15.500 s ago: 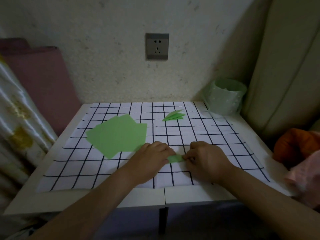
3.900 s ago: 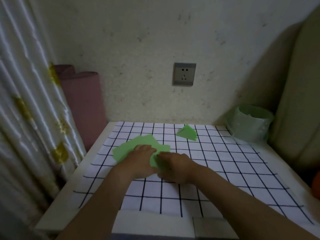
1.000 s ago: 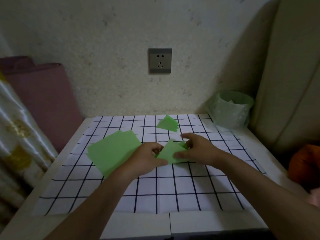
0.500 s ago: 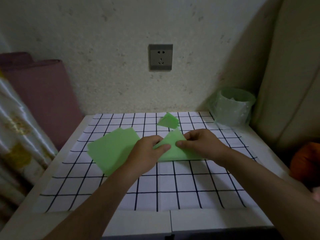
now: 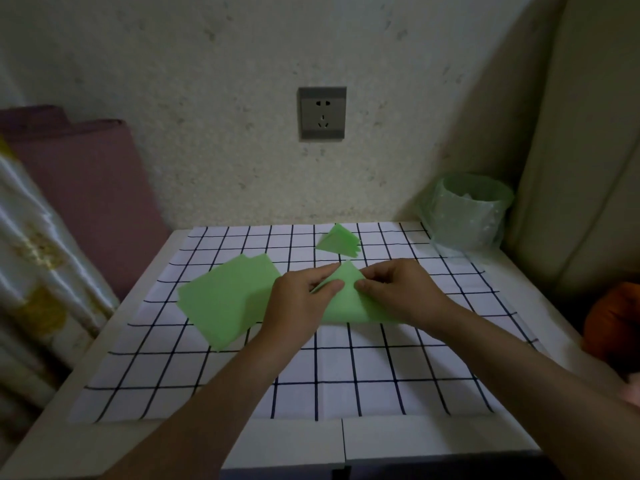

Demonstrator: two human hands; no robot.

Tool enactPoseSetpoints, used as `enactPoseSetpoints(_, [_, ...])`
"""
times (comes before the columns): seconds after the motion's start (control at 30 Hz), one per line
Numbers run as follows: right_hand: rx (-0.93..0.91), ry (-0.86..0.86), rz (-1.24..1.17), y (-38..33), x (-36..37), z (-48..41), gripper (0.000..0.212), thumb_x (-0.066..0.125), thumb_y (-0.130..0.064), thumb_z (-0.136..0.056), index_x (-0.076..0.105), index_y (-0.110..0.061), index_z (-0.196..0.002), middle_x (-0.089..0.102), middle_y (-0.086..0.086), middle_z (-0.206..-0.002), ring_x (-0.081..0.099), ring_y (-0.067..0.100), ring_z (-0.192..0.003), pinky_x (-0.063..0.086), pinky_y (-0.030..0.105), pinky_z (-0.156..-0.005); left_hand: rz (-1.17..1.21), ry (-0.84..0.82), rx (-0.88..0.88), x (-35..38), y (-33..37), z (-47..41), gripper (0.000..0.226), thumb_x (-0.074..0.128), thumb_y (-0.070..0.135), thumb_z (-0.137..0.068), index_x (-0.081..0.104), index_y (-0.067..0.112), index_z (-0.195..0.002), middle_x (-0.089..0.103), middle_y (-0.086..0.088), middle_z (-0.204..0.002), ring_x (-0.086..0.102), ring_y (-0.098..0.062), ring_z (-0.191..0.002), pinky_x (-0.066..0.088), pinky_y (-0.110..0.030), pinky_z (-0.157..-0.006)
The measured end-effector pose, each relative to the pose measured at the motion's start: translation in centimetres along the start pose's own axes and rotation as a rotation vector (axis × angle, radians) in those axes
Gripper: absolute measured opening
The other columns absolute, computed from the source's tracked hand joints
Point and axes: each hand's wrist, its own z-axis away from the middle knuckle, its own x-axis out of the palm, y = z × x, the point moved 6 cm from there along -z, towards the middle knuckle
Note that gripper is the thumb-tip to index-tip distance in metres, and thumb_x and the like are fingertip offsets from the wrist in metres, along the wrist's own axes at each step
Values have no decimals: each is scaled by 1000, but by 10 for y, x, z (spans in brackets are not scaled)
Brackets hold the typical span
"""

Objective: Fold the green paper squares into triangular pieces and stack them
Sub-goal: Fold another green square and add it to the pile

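A green paper sheet (image 5: 346,303), folded into a large triangle with its tip pointing away from me, lies on the checked mat (image 5: 346,375). My left hand (image 5: 298,299) lies on its left slope with the forefinger stretched along the edge and the thumb on the paper. My right hand (image 5: 394,292) pinches the paper just right of the tip, fingers curled. A pile of flat green squares (image 5: 225,296) lies to the left. A small stack of folded green triangles (image 5: 339,240) sits at the back of the mat.
A green plastic cup-like container (image 5: 467,213) stands at the back right corner of the white table (image 5: 287,445). A wall with a socket (image 5: 322,112) is behind, a curtain and rolled mauve fabric (image 5: 86,188) to the left, an orange object (image 5: 613,323) at the right.
Over the last second the sheet went from held up between both hands to lying on the mat as a folded triangle. Both hands have settled on it near its tip.
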Motion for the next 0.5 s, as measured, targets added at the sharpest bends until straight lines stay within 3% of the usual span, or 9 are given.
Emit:
enactPoseSetpoints(0.17, [-90,44,92,-9,5,6,22,58,-23,-97,76,-28,-109,74,-12,-93,65,4,-87,50,26,-80,-61,23,26,0,0,0,34,72,28,-88,68,27,-122,70,9,-118,61,5,-102,42,-3,-85])
enactPoseSetpoints(0.37, [-118,82,107,-11,4,7,21,57,-26,-98,78,-26,-101,75,-10,-89,65,8,-84,52,31,-81,3,37,-24,1,-3,0,34,71,25,-89,68,25,-123,70,7,-118,61,5,-97,38,4,-77])
enactPoseSetpoints(0.5, [-103,80,86,-9,5,5,20,59,-25,-97,78,-24,-95,74,-9,-85,66,7,-81,52,30,-78,51,29,-40,4,-3,2,35,71,24,-90,67,27,-124,70,7,-118,61,6,-97,43,-2,-81])
